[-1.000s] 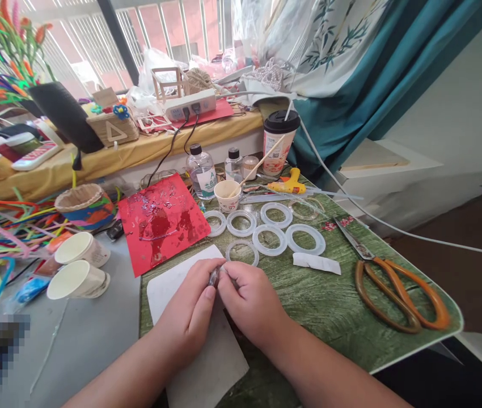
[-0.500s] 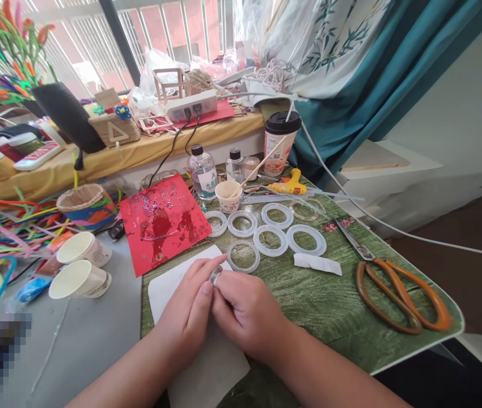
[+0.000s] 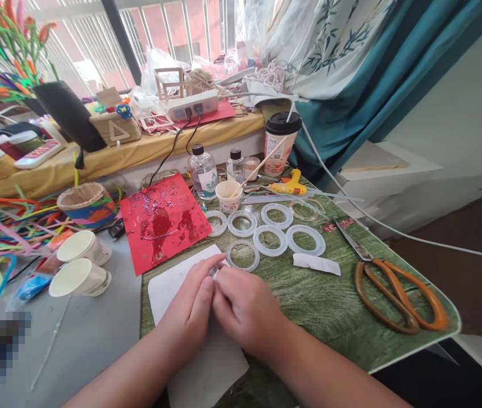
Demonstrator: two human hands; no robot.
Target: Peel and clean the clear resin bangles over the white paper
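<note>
My left hand [image 3: 185, 303] and my right hand [image 3: 249, 306] meet over a white sheet of paper [image 3: 211, 368]. Between their fingertips shows a small clear, shiny piece [image 3: 214, 273], mostly covered, so its kind cannot be made out. The left fingers lie nearly straight with the thumb pressed against the piece; the right fingers are curled in. Just beyond the fingertips lies a translucent ring mould [image 3: 256, 258], with several more such rings [image 3: 283, 249] behind it. A folded white paper strip [image 3: 317, 264] rests to their right.
Large orange-handled scissors [image 3: 394, 289] lie at right. Behind the rings stand a paper cup [image 3: 228, 199] with a stick, clear bottles [image 3: 202, 178], a lidded drink cup [image 3: 281, 147] and a yellow glue gun [image 3: 294, 184]. Red card [image 3: 160, 221] and paper cups [image 3: 80, 277] are left.
Both hands stay together in nearly the same place. The fingers have shifted very slightly around the small clear piece, which looks a little brighter now.
</note>
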